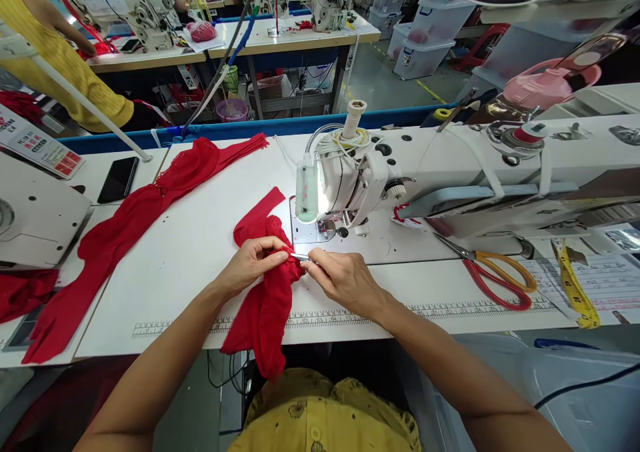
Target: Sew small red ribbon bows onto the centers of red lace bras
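Observation:
Pinched between the thumb and fingers of my left hand (253, 262) is a red fabric piece (277, 305), bunched up and hanging over the table's front edge. My right hand (347, 280) is closed around small silver thread snips (301, 257). Their metal tip meets the red fabric right beside my left fingertips; most of the tool is hidden in my palm. Just beyond both hands is the sewing machine's needle area (330, 229), with its lamp lit.
A long run of red fabric (150, 202) stretches across the table's left side, near a black phone (119, 179). To the right lie orange-and-red-handled scissors (500, 275) and a yellow tape measure (573, 285). A printed ruler (420, 311) follows the front edge. Another person (60, 59) works at upper left.

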Available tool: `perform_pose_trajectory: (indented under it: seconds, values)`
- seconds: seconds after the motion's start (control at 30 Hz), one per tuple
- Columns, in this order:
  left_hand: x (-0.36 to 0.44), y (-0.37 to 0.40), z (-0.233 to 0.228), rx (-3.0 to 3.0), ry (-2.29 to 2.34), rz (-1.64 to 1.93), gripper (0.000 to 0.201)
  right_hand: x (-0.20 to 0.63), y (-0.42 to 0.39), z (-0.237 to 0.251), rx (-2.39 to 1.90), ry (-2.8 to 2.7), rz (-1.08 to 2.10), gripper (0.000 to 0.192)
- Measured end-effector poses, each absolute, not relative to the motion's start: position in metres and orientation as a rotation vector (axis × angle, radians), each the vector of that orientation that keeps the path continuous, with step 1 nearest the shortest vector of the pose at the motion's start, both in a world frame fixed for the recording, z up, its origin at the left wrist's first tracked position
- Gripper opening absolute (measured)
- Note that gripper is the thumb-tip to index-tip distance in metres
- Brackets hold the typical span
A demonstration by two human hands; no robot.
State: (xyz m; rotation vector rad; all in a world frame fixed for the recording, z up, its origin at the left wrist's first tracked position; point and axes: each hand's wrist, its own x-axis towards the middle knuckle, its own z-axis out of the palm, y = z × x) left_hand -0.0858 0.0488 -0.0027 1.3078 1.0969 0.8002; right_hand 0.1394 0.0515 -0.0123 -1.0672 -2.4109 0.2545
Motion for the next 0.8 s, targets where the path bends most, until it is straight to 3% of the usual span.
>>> perform_pose_trajectory:
  seconds: [0.37, 0.8]
  values:
    - [-0.0871, 0.0488, -0.0028, 1.302, 1.099, 0.789, 0.024, 0.1389, 0.0521, -0.0134, -1.097, -2.405, 0.152, 0.039]
    - [-0.0879, 0.0486, -0.0027, 1.35, 1.107, 0.792, 0.024, 0.1414, 0.0521, -0.0074, -1.135, -2.42, 0.459, 0.032]
